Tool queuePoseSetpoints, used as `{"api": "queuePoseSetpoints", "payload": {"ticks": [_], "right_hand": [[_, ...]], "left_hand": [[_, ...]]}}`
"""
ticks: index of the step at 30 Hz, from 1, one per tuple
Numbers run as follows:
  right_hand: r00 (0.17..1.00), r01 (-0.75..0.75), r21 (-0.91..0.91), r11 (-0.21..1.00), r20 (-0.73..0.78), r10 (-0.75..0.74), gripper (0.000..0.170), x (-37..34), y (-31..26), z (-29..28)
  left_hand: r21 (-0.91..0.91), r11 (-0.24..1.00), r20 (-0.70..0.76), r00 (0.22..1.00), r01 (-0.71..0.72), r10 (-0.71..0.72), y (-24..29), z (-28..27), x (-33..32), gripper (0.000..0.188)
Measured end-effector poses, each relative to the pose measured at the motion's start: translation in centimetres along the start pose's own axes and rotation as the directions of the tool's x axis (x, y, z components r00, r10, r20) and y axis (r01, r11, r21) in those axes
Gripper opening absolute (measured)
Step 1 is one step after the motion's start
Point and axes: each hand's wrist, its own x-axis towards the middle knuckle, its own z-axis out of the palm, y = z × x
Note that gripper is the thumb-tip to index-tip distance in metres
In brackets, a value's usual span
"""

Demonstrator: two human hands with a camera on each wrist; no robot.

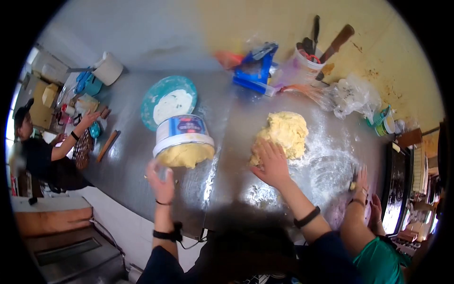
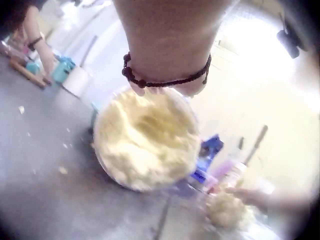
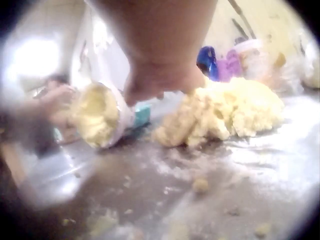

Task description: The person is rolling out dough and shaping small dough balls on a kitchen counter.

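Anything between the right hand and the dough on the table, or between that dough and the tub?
Nothing visible: the right hand touches the dough, and only tabletop shows in the gap to the tub.

Glossy metal tbl (image 1: 234, 146), rough matt dough (image 1: 287, 133), smooth plast. tub (image 1: 185, 127).

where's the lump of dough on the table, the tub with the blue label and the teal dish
Lump of dough (image 1: 289, 131): head view, middle of its uncovered top.
Tub (image 1: 190, 126): head view, blue label on its side wall.
Teal dish (image 1: 148, 108): head view, left rim.
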Motion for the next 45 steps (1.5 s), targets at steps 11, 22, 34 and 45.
{"api": "queuePoseSetpoints", "payload": {"ticks": [11,22,34,45], "right_hand": [[0.995,0.055,0.201,0.978,-0.088,-0.038,0.059,-3.5,-4.2,0.0],[0.958,-0.088,0.281,0.956,-0.238,0.158,0.051,-5.9,-2.5,-0.9],[0.909,-0.329,0.409,0.851,-0.106,0.402,0.054,-8.3,-0.8,-1.3],[0.912,-0.352,0.471,0.809,-0.02,0.409,0.052,-8.7,-1.4,0.5]], "left_hand": [[0.028,0.999,0.378,0.926,-0.03,0.018,-1.8,0.2,8.6,0.059],[0.088,0.996,0.49,0.869,0.03,-0.069,2.3,8.1,16.4,0.036],[-0.119,0.896,0.685,0.688,0.428,-0.238,-1.8,20.1,18.3,0.046],[0.467,0.884,0.653,0.677,-0.007,-0.34,-12.5,13.3,22.0,0.07]]}}
